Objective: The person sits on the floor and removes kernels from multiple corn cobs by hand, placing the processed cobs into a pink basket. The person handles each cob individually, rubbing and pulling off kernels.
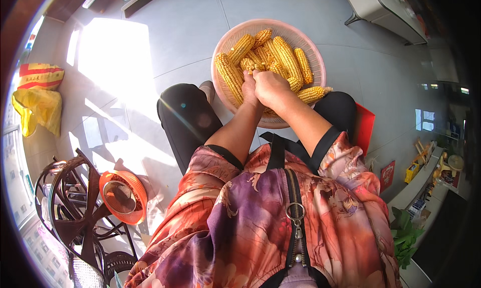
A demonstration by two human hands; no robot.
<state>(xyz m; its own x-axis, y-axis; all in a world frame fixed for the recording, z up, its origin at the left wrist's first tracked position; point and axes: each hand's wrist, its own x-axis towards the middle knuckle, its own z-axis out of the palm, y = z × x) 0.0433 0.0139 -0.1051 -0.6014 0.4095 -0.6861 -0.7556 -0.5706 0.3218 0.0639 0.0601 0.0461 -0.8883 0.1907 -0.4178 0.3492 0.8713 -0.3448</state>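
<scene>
A pink plastic mesh basket (321, 64) stands on the floor between my knees, holding several ears of yellow dried corn (287, 56). Close together over its near half are my left hand (249, 88) and my right hand (271, 85). Both are closed around an ear of corn (251, 65), whose kernelled end shows past the fingertips; my hands hide the rest of it. Another ear (312, 94) lies across the basket's right rim, by my right knee. A longer ear (228, 76) leans along the left inner wall.
To the left are an orange plastic basket (142, 192) with a round bowl or sieve inside, a dark chair (88, 209) and yellow bags (39, 107). A red object (365, 128) sits beside my right leg. White furniture (379, 15) and a broom (138, 4) stand farther off.
</scene>
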